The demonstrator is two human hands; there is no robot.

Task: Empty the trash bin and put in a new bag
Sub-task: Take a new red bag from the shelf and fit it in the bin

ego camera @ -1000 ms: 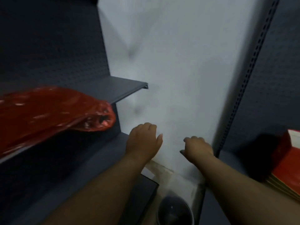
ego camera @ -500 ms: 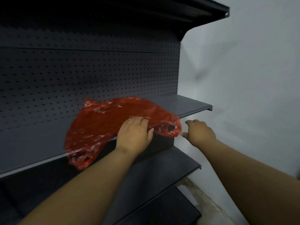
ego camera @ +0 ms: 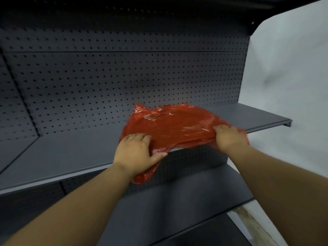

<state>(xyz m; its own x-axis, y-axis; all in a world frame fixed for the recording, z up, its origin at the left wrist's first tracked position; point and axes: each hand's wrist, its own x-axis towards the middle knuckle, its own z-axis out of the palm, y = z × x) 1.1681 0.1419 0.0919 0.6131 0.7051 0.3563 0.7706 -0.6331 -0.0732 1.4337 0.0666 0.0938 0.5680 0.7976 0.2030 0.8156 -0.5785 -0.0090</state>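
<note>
Red bag (ego camera: 174, 125) lying on shelf (ego camera: 58, 153), one corner hanging over front edge. Left hand (ego camera: 136, 153) pinching near corner, right hand (ego camera: 229, 137) clutching far end. Advice: be lifting both ends together, avoiding snagging thin plastic.

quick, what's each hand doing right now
Left hand: closed on the near left edge of the red plastic bag, thumb pinching it.
Right hand: gripping the bag's right end on the shelf.
</note>
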